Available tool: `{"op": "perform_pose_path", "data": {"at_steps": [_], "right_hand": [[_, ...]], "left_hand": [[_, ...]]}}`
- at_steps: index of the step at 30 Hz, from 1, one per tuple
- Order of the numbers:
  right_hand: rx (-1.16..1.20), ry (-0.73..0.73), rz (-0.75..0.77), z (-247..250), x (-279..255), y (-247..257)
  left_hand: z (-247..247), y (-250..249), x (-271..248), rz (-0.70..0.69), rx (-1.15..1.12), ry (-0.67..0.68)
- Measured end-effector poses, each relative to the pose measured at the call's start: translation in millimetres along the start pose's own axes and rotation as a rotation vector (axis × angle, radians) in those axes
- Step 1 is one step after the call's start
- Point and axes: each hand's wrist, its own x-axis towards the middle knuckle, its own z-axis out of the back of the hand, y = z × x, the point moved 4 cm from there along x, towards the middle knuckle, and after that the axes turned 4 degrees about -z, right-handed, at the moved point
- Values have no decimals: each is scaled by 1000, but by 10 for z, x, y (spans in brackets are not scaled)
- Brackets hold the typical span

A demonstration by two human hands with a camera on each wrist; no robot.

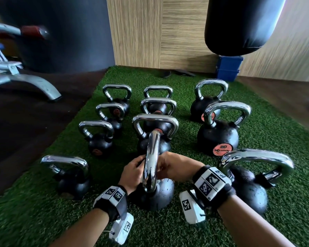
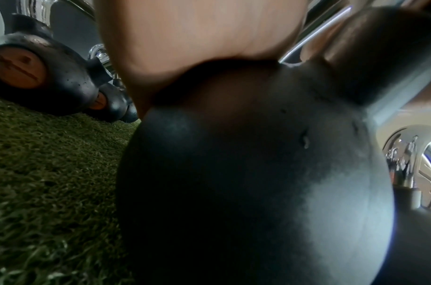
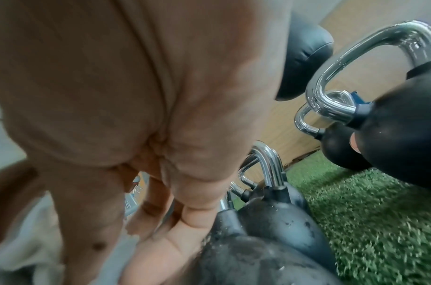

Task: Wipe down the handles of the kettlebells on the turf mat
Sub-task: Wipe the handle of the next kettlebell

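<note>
Shiny handle (image 1: 151,163) of the nearest kettlebell (image 1: 159,195) sits between both hands. Left hand (image 1: 132,172) and right hand (image 1: 175,165) curl around it from each side. It stands on the turf (image 1: 34,211). More kettlebells (image 1: 217,134) stand behind.

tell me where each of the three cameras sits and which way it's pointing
Head: on the head, looking forward and down at kettlebells on the turf mat; both forearms, left hand and right hand at the near kettlebell's handle.
Left wrist: low beside the near kettlebell, facing its ball; palm above.
Right wrist: under the right hand, looking along palm and fingers.
Shared: all three show the near kettlebell and turf.
</note>
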Motion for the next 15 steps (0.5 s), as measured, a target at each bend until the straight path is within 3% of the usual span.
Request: {"op": "perform_pose_path", "data": {"at_steps": [5,10,15], "right_hand": [[453,-3,-2,-85,-15,-113],[1007,-10,120,-195,-19,-108],[1190,-117,89,-252,5,-154]], "left_hand": [[10,-3,3,-47,110,1],[9,14,36,-44,152,41],[4,48,51,-18,78,-11]]}}
